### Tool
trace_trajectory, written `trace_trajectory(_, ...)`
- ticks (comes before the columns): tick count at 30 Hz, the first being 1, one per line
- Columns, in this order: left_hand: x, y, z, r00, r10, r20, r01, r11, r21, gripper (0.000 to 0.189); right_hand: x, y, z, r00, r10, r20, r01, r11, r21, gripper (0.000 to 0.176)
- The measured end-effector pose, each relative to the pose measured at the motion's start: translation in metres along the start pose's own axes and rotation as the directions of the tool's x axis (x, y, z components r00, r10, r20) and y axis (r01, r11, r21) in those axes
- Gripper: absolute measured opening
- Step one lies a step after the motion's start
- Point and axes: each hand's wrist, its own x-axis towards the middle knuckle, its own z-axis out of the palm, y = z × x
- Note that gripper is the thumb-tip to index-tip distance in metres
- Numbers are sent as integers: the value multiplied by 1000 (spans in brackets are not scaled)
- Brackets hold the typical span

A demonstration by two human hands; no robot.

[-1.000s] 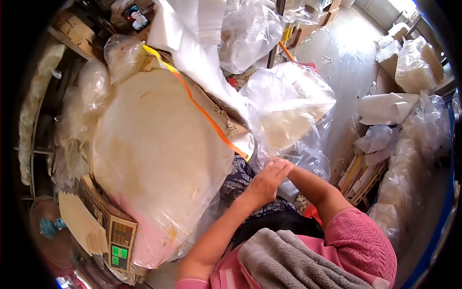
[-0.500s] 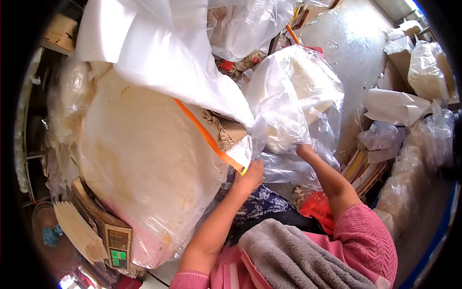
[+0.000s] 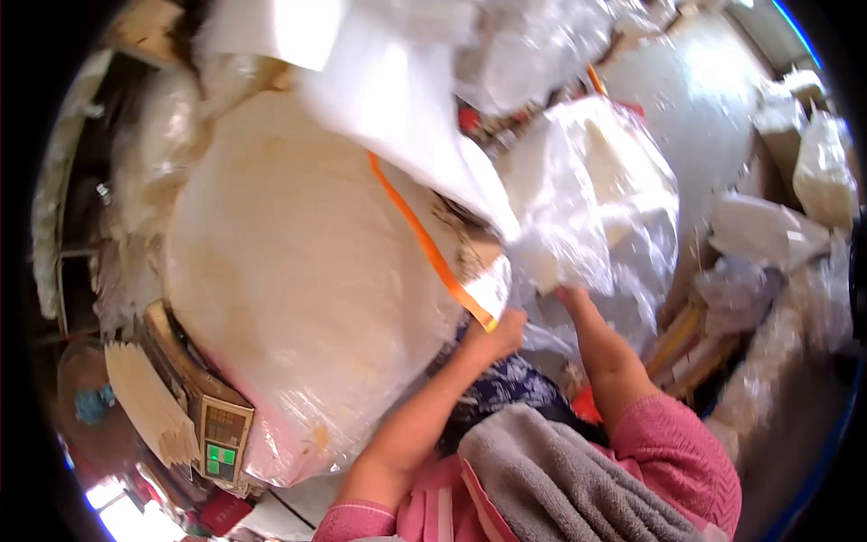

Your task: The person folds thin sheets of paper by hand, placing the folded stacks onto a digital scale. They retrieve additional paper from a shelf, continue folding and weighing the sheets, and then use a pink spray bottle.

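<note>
A large clear plastic bag point(image 3: 623, 208) with pale white contents stands in front of me, its loose film reaching down between my hands. My left hand point(image 3: 498, 332) is closed on the bag's near edge, beside the yellow end of an orange strap point(image 3: 424, 239). My right hand point(image 3: 573, 294) is closed on the film at the bag's near side, its fingers partly hidden. Left of my hands lies a broad pale surface under plastic film point(image 3: 298, 262), with the strap along its right edge. White sheeting point(image 3: 397, 108) drapes over its far end.
A scale with a green-lit display point(image 3: 220, 459) is at the lower left, next to a stack of pale sheets point(image 3: 149, 402). Wrapped bundles point(image 3: 824, 172) and crumpled plastic point(image 3: 736, 285) line the right side. Grey floor point(image 3: 695, 81) shows beyond the bag.
The view has shifted, so most things appear farther right, with some blur. My right hand has come nearer to my left. Both hands stay at the bag's near edge.
</note>
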Motion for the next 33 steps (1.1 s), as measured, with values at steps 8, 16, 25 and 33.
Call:
trace_trajectory(8, -7, 31, -41, 972, -59, -228, 47, 997, -56, 13, -15, -6, 34, 920, 58, 387, -194, 927, 322, 52)
trace_trajectory(16, 4, 23, -35, 973, -149, -178, 29, 838, -545, 29, -111, -128, 11, 872, -164, 461, -2, 941, 339, 36)
trace_trajectory(25, 16, 176, -89, 709, 451, -542, -309, 890, 336, 55, -397, -285, -30, 949, -52, 311, 94, 988, -123, 13)
trace_trajectory(33, 5, 171, -120, 847, 192, -495, -119, 977, 176, 13, -487, -307, -39, 470, -518, 715, 883, 274, -381, 38)
